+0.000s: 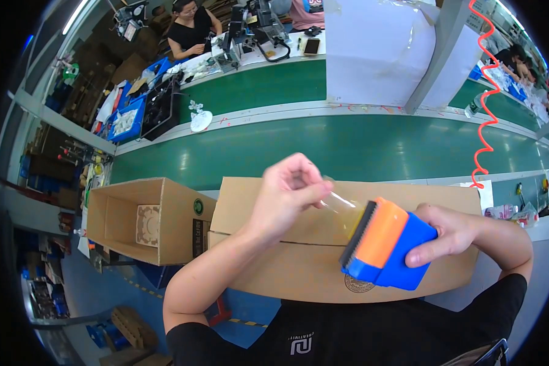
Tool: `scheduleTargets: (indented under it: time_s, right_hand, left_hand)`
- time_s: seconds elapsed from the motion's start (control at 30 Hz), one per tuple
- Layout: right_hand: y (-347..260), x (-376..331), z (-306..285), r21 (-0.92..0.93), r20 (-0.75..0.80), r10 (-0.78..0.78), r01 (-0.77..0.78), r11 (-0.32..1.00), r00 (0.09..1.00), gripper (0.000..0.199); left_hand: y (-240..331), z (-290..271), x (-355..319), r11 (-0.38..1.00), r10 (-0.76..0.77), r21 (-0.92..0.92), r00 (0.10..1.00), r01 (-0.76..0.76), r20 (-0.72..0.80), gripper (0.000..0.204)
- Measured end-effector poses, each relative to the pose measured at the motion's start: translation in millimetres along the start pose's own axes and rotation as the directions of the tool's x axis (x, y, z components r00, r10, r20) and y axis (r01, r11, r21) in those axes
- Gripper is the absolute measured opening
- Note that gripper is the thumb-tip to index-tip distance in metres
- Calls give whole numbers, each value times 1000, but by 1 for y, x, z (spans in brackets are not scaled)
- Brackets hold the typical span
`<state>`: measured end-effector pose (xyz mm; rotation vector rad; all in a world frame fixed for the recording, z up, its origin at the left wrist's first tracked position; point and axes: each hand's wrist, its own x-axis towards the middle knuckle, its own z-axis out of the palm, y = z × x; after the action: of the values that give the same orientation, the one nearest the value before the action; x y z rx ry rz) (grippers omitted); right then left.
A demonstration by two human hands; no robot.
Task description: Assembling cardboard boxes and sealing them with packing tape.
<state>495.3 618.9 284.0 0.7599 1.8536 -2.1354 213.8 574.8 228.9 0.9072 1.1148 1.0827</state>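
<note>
Tape dispenser [387,247]: blue body with orange guard and toothed blade, gripped in right hand [448,232], raised just above the closed carton
Tape end [340,204]: clear strip stretched from the blade toward left hand, pinched there
Left hand [287,192]: fingers closed on the tape end, held up left of the dispenser
Right hand: wrapped around the blue body, thumb underneath
Closed carton [274,244]: brown, directly beneath both hands
Open carton [143,219]: further left of left hand, lying on its side
Conveyor belt [348,146]: green, beyond both hands
Coiled hose [485,91]: red, hanging above right hand
</note>
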Motion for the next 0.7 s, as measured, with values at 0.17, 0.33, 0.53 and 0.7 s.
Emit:
scheduleTargets:
  time_s: [0.17,0.33,0.53,0.7]
  right_hand:
    - [-11,18,-15,190,-55,124,-112,975,991,49]
    - [-35,25,-11,-5,-7,74,-74,997,997,46]
    - [-37,7,-1,-52,5,331,-331,942,944,50]
    - [-40,13,6,-90,-46,327,-330,940,944,55]
  left_hand:
    - [20,-52,-29,983,133,-97,963,-159,-234,18]
    - [14,-72,-61,994,94,-19,924,-109,-370,17]
    - [1,-126,-108,989,131,20,794,-149,-594,18]
    - [2,-110,-106,950,256,36,709,-309,-657,17]
